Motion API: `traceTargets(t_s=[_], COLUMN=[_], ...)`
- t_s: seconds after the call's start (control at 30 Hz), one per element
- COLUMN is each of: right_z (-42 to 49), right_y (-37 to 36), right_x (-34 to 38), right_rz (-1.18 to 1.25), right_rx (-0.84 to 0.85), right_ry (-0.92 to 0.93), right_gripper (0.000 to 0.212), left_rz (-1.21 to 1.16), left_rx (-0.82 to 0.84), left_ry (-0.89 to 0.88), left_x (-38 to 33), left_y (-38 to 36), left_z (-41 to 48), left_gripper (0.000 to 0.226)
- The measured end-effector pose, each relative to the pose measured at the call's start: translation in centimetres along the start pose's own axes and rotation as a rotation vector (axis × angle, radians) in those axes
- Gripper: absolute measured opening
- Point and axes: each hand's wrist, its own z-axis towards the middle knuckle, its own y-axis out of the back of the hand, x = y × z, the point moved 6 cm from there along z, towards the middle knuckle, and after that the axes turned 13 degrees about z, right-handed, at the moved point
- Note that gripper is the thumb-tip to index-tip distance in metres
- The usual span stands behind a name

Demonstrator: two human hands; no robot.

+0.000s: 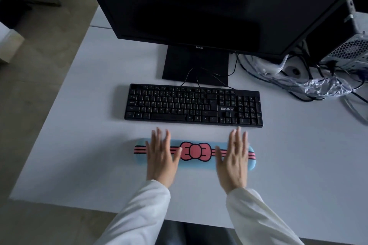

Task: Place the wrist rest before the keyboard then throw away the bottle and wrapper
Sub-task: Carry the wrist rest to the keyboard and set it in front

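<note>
A light blue wrist rest (195, 151) with a pink bow and pink stripes lies on the white desk (83, 125), parallel to the black keyboard (193, 105) and just in front of it. My left hand (161, 157) lies flat over its left part, fingers spread. My right hand (235, 159) lies flat over its right part, fingers extended; both look slightly blurred. A crumpled clear plastic bottle or wrapper (320, 85) sits among cables at the right. I cannot tell bottle from wrapper there.
A black monitor (199, 6) on its stand rises behind the keyboard. A computer case (350, 49) and tangled cables (278, 71) fill the desk's back right. The desk's left edge drops to the floor (29, 85).
</note>
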Motion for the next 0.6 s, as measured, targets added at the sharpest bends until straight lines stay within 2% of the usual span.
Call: traceTargets(t_s=[0.07,0.17,0.37,0.6], right_z=[0.6,1.2,1.1,0.9], right_y=[-1.9,-4.7,-5.9,-4.1], right_x=[1.8,2.0,0.8,-1.2], right_rz=[-0.044,-0.118,-0.17,-0.191], right_rx=[0.031,0.106,0.13,0.11], right_ry=[0.164,0.284,0.335,0.267], right_gripper=[0.065,0.058,0.053,0.051], left_rz=[0.083,0.156,0.33,0.353], left_rx=[-0.004,-0.002,-0.08,-0.093], left_ry=[-0.192,-0.288,-0.317,-0.184], left_x=[-2.4,-3.8,-3.5,1.1], left_y=[-1.1,-3.0,-4.2,-3.2], left_z=[0.3,0.8,0.9,0.8], left_gripper=[0.057,0.051,0.051,0.053])
